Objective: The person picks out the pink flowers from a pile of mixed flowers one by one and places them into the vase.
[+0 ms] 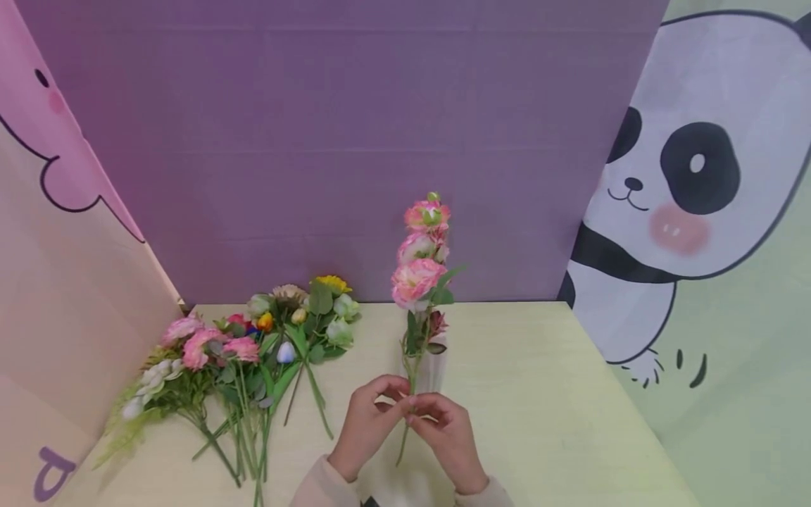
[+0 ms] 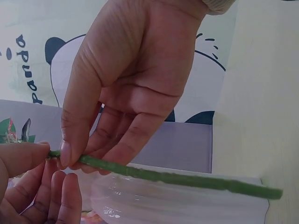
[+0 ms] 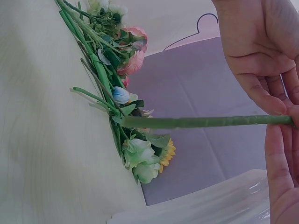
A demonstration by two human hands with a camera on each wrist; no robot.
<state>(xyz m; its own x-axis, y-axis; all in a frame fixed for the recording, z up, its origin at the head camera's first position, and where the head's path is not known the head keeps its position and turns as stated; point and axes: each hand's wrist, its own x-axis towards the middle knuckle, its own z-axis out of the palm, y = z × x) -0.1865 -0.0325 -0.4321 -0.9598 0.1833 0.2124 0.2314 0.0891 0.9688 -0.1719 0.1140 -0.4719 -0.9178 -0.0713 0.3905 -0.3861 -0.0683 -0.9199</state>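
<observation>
Both hands hold an artificial flower stem upright before me. Along the flower stem (image 1: 418,280) are several pink and white ruffled blooms, green leaves and a small dark red bud. My left hand (image 1: 370,424) pinches the lower stem between thumb and fingers. Right beside it, my right hand (image 1: 448,431) pinches the same stem, the fingertips of both hands meeting there. In the left wrist view the bare green stem end (image 2: 177,180) sticks out past the fingers. A clear ribbed vessel (image 1: 434,373) stands behind the flower, partly hidden by it and by the hands.
On the left of the pale table (image 1: 545,415) lies a loose pile of artificial flowers (image 1: 241,350), stems toward me. A yellow bloom (image 1: 334,283) and a pale blue tulip (image 1: 286,352) show among them. A purple backdrop (image 1: 355,141) closes the back; a panda-print cloth (image 1: 703,232) hangs right.
</observation>
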